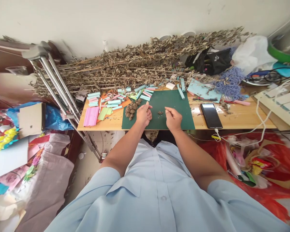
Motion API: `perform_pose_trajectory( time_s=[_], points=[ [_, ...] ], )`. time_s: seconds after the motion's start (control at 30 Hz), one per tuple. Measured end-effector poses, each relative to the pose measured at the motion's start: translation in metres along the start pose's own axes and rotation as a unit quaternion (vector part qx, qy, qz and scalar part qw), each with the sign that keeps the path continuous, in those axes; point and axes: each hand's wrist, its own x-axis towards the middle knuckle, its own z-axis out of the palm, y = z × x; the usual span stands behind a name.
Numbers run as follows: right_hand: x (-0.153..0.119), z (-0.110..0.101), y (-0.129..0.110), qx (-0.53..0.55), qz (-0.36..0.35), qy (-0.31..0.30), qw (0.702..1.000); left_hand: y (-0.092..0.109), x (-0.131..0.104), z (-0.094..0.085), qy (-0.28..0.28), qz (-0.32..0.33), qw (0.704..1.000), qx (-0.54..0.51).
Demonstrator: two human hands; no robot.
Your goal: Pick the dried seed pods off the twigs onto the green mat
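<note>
My left hand (144, 115) is closed above the green mat (159, 96), just right of a pile of brown dried balls (132, 109). What its curled fingers hold, if anything, is hidden. Over the mat's right half, my right hand (173, 119) has thumb and fingers pinched together, and anything between them is too small to make out. A small heap of brown crumbs (160, 112) lies on the mat between both hands.
Rolled paper tubes (114, 101) and a pink pad (91, 116) sit left of the mat. Dried stalks (125, 66) stretch along the back. A phone (211, 116) with a cable, blue yarn (229, 83) and a power strip (280, 104) are right. Crutches (55, 80) lean left.
</note>
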Motion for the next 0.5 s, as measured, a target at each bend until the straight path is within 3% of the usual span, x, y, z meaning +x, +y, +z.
perform_pose_trajectory(
  time_s=[0.2, 0.5],
  points=[
    [-0.002, 0.001, 0.005, 0.025, 0.023, -0.019, 0.999, 0.004, 0.0, 0.006, -0.022, -0.012, 1.0, -0.011],
    [-0.003, 0.0, 0.001, 0.028, 0.04, -0.026, 0.998, 0.011, 0.003, 0.015, 0.011, -0.01, 1.0, -0.018]
  ],
)
